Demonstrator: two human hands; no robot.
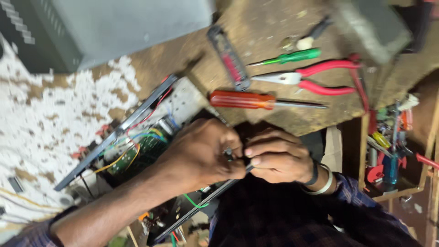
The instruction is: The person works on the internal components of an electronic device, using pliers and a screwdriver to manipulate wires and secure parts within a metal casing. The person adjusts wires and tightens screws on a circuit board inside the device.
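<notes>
Wood: worn, dusty workbench top [256, 27] is carrying the loose tools; frame is motion-blurred.
Left hand: left hand [203, 153] is curling shut, fingertips pinching a small dark part [228, 153] at the near edge of the bench.
Right hand: right hand [279, 155] is closing too, thumb and forefinger pressing on the same small part from the other side; dark band and pale bangle [322, 180] are sitting on the wrist.
Part location: it is sitting between both sets of fingertips, just beside the open chassis [151, 123], above a dark bar [196, 210] running down-left.
Chassis: open metal frame is showing a green circuit board [144, 153] and yellow, blue and red wires [123, 158].
Tools nearby: red-handled screwdriver [249, 99] is lying just above the hands; red-handled pliers [311, 77], green screwdriver [292, 57] and a flat red-and-grey tool [231, 59] are lying further up.
Doing it well (judgement): keeping both pinches steady and close to the part, wrists low by the bench edge, wires clear of the fingers.
Hidden: the part itself is mostly covered by fingers, kind cannot be told; whether it is joined to the bar is unclear.
Cut off: grey box [123, 23] top left and grey block [372, 27] top right are running out of frame.
Hard to read: cluttered tray [391, 142] at right is too blurred to sort.
</notes>
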